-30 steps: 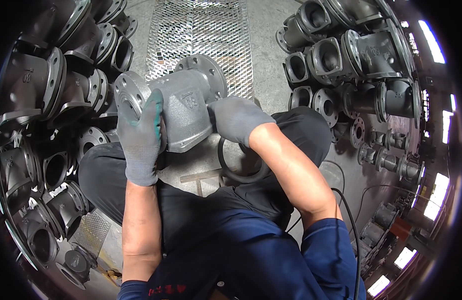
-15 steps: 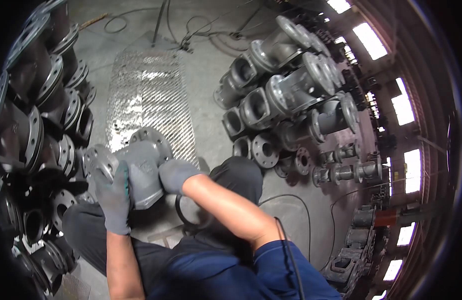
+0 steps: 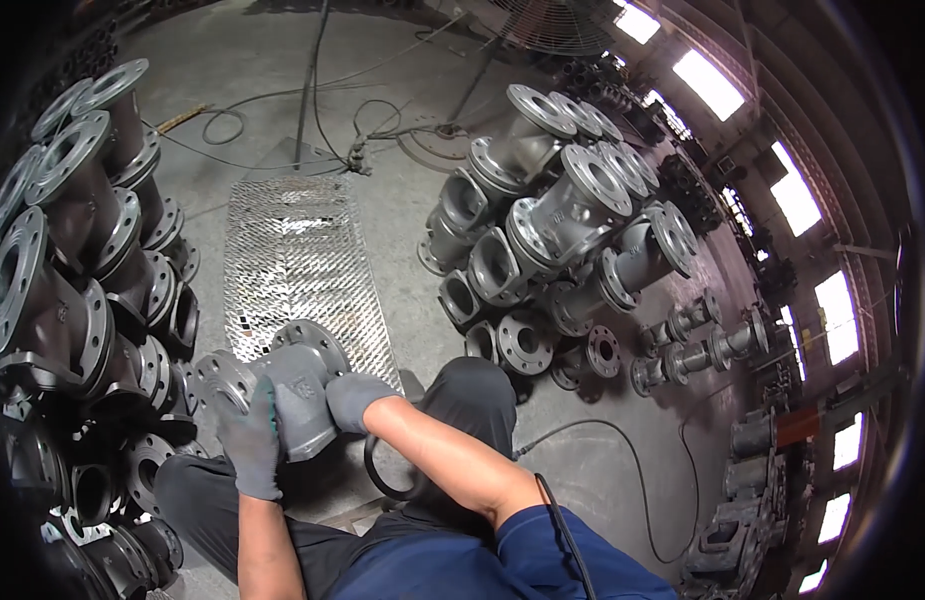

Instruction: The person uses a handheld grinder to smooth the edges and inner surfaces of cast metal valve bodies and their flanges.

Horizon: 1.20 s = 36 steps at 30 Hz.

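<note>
A grey cast-metal valve body (image 3: 302, 405) with flanged ends stands between my knees, at the near end of a patterned metal plate. My left hand (image 3: 249, 440), in a grey glove, is closed on its left flange, the thumb side lying along the casting. On the other side my right hand (image 3: 360, 400), also gloved, presses against the body just below the far flange (image 3: 312, 345). The right fingers are mostly hidden behind the back of the hand. A black ring-shaped loop (image 3: 382, 475) shows under my right forearm.
Stacked valve bodies (image 3: 82, 240) rise close on my left. Another stack (image 3: 542, 220) stands ahead to the right, with smaller flanged castings (image 3: 697, 350) beyond it. The patterned metal plate (image 3: 292, 240) lies ahead. A cable (image 3: 622, 430) curves over the floor on my right.
The whole view has tilted upward, so a fan and more floor now show at the top. Both hands keep their places on the valve body, which looks unmoved between my knees.
</note>
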Each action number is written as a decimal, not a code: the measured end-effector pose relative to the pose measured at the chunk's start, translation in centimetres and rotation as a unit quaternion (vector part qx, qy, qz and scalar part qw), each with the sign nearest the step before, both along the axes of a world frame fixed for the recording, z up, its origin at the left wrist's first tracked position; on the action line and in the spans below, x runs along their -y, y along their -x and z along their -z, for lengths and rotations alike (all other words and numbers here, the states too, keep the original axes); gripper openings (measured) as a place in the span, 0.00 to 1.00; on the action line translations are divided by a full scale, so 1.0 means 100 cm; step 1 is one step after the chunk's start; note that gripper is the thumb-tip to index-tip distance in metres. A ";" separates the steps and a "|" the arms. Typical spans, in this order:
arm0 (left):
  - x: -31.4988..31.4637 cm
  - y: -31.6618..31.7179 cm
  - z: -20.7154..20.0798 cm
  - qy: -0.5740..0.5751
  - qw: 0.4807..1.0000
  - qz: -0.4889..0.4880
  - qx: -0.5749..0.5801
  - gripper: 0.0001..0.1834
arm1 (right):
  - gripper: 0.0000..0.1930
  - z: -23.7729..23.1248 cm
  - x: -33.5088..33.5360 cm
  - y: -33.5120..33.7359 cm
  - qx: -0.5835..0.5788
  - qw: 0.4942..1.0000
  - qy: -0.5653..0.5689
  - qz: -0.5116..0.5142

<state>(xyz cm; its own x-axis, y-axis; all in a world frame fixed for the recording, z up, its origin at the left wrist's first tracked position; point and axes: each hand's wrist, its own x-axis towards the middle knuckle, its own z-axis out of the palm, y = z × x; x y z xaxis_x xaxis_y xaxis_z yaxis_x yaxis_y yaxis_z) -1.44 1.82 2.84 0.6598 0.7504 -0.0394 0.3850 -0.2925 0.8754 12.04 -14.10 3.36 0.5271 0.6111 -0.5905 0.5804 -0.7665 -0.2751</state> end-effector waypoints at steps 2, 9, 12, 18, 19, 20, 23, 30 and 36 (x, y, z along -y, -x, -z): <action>0.008 -0.001 -0.011 0.025 0.996 -0.004 0.082 0.52 | 0.16 0.001 -0.001 0.003 -0.007 1.000 -0.001 0.004; 0.004 0.000 -0.002 0.001 0.996 -0.036 0.077 0.44 | 0.16 -0.014 -0.004 0.004 0.003 0.999 0.033 -0.008; 0.007 -0.002 -0.001 0.030 0.996 -0.035 0.078 0.44 | 0.15 0.003 -0.001 0.000 0.007 1.000 0.014 0.000; 0.004 -0.001 0.004 0.029 0.997 -0.024 0.074 0.42 | 0.15 0.009 -0.002 -0.002 0.011 0.999 0.042 0.002; 0.002 0.001 0.007 0.021 0.997 -0.032 0.061 0.42 | 0.17 -0.010 -0.006 0.001 -0.009 0.998 0.056 -0.026; 0.003 0.000 0.008 0.016 0.998 -0.034 0.052 0.43 | 0.17 -0.016 -0.006 -0.001 -0.008 0.998 0.056 -0.028; -0.001 0.000 0.010 0.050 0.998 -0.016 0.021 0.42 | 0.17 -0.019 -0.008 -0.002 -0.007 0.996 0.079 -0.029; -0.001 -0.003 0.014 0.050 0.998 -0.017 0.041 0.41 | 0.17 -0.030 -0.010 -0.008 -0.009 0.995 0.098 -0.030; 0.002 0.004 0.011 0.045 0.998 -0.017 0.030 0.41 | 0.18 -0.043 -0.008 -0.002 -0.013 0.997 0.068 -0.024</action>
<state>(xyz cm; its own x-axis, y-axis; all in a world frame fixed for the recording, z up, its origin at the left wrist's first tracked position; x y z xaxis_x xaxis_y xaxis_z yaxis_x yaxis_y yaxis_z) -1.80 1.61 1.76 0.6379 0.7670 -0.0687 0.3394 -0.2000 0.9191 12.19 -13.31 7.62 0.4827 0.5481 -0.6831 0.6113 -0.7694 -0.1854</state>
